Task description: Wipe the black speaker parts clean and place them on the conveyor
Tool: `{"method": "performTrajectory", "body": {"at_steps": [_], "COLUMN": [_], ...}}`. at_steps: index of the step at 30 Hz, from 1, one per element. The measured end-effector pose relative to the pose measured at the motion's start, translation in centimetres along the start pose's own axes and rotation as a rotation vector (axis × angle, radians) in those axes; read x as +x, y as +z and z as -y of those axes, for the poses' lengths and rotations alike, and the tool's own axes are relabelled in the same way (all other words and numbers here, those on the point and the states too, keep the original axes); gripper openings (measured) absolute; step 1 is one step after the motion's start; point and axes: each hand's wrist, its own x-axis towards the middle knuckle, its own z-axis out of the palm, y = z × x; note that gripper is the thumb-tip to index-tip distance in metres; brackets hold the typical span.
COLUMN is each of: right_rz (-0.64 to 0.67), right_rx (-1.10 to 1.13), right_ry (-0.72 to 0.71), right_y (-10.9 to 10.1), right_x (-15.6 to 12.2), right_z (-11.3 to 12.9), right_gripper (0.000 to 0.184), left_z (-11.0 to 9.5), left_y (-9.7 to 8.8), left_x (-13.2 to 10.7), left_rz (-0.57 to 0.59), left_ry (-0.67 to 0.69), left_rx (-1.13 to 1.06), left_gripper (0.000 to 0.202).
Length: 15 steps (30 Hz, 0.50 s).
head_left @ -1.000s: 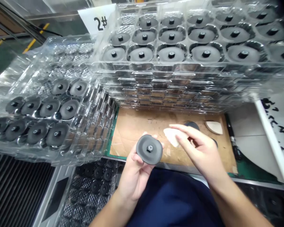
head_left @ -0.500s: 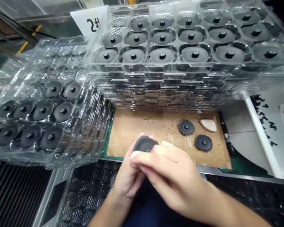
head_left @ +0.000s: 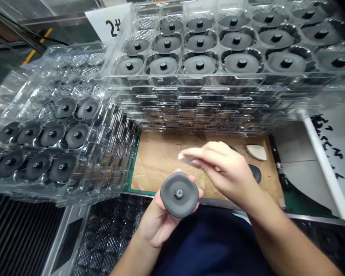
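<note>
Lap: a dark blue garment (head_left: 212,241) fills the bottom of the view, on the near side of the cardboard sheet (head_left: 161,157).
Left hand (head_left: 158,224): just off the near edge of the cardboard sheet, fingers and thumb clamped around the rim of the black disc (head_left: 179,194).
Black disc: held up off the sheet with its face and small centre hub towards the camera.
Right hand (head_left: 227,174): over the middle of the cardboard sheet, up and to the right of the disc, thumb and fingertips pinched together on a white piece (head_left: 186,158).
Change: half a second ago the right hand lay across the disc and hid it. Now it is lifted clear, the white piece is off the disc, and the whole face shows again.
Meaning: judged from this, one contact of the white piece with the disc's face is over, and the disc stays in the left hand's grip.
On the sheet: a loose disc (head_left: 255,173), half hidden by the right hand, and a white wedge (head_left: 256,152) at the far right corner.
Left of the sheet: a clear tray stack (head_left: 109,153), its top tray partly filled with discs.
Behind the sheet: a taller tray stack (head_left: 218,111), its top tray full of discs.
Farthest: a white label (head_left: 112,25) behind that stack's left corner.
</note>
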Motion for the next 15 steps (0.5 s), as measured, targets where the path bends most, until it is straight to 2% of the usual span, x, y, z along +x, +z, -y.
{"method": "performTrajectory", "body": {"at_steps": [2, 3, 6, 8, 10, 13, 14, 15], "right_rz": [-0.030, -0.002, 0.118, 0.131, 0.079, -0.073, -0.125, -0.143], "right_rx": [0.066, 0.111, 0.157, 0.142, 0.119, 0.088, 0.081, 0.069], "right_ry": [0.258, 0.347, 0.427, 0.440, 0.466, 0.451, 0.390, 0.234], "right_y": [1.0, 1.8, 4.6, 5.4, 4.7, 1.6, 0.6, -0.2], "right_x": [-1.9, -3.1, -6.7, -7.9, -7.7, -5.3, -4.3, -3.4], "right_z": [-1.6, -2.3, -4.3, -5.1, -4.8, -2.0, -0.7, 0.6], "right_gripper": [0.024, 0.024, 0.021, 0.018, 0.019, 0.021, 0.021, 0.023], "left_z": [-0.1, -0.1, -0.2, -0.4, -0.5, -0.3, -0.1, 0.1], "left_y": [-0.4, -0.6, -0.9, -0.9, -0.7, -0.4, -0.4, -0.4], "left_x": [-0.1, 0.0, 0.1, 0.2, 0.2, 0.3, 0.4, 0.4], "left_rz": [0.046, 0.042, 0.002, -0.008, 0.023, 0.081, 0.072, 0.039], "left_ry": [-0.030, -0.038, -0.062, -0.063, -0.055, -0.039, -0.037, -0.035], "left_rx": [-0.044, -0.051, -0.056, -0.048, -0.029, -0.002, 0.012, 0.029], "left_gripper": [0.047, 0.045, 0.044, 0.045, 0.048, 0.053, 0.056, 0.057]}}
